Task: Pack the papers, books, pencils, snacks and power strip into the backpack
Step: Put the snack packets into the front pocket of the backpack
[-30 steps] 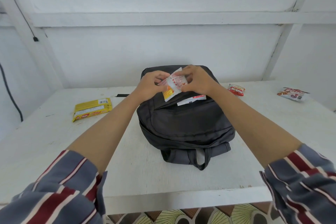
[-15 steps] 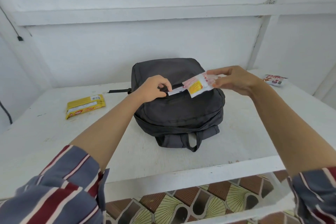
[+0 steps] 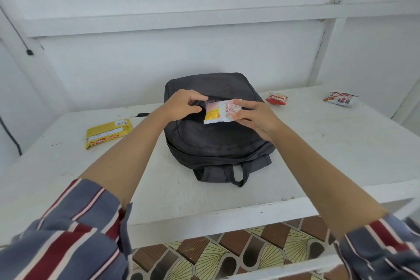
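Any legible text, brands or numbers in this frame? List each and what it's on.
No text is legible.
yellow packet: barcode and red logos, lettering too blurred to read.
sachet pinched by the right hand: red print, too small to read.
red packet: white lettering, blurred.
white packet: dark lettering, blurred.
backpack: no label visible.

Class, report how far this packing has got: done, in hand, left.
Done: nothing visible; the backpack hides its contents. In hand: right hand holds a white-yellow snack at the pocket the left hand grips open. Left: yellow packet, red packet, white packet on the table.
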